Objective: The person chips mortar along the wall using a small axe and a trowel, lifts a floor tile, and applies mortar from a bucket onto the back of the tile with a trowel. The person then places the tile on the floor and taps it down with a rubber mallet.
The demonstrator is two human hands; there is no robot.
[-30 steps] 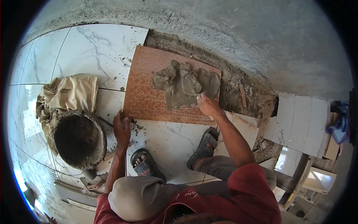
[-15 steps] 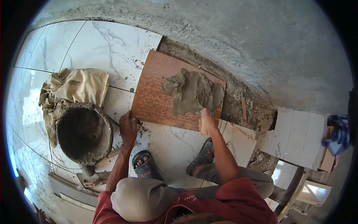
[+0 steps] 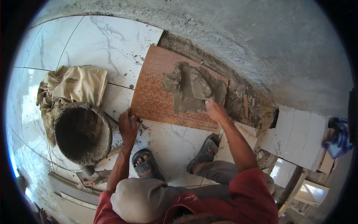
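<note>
A reddish-brown tile point(image 3: 153, 97) lies with its patterned back facing up. Grey wet mortar point(image 3: 181, 93) is heaped over its right half. My right hand point(image 3: 218, 112) is closed around the handle of a trowel point(image 3: 203, 89), whose mortar-coated blade is pressed into the heap. At the tile's near left corner, my left hand point(image 3: 128, 128) grips the edge between thumb and fingers. The fingertips under the corner are partly hidden.
A mortar-crusted bucket point(image 3: 108, 128) lies tipped beside a beige cloth point(image 3: 87, 82) on white marbled floor tiles point(image 3: 108, 44). A rough strip of ground point(image 3: 242, 89) runs along the grey wall point(image 3: 291, 56). My sandalled feet point(image 3: 147, 166) are close to the tile.
My right hand has moved forward and slightly right, pushing the trowel across the mortar and leaving a smoothed streak. My left hand stays at the tile's corner.
</note>
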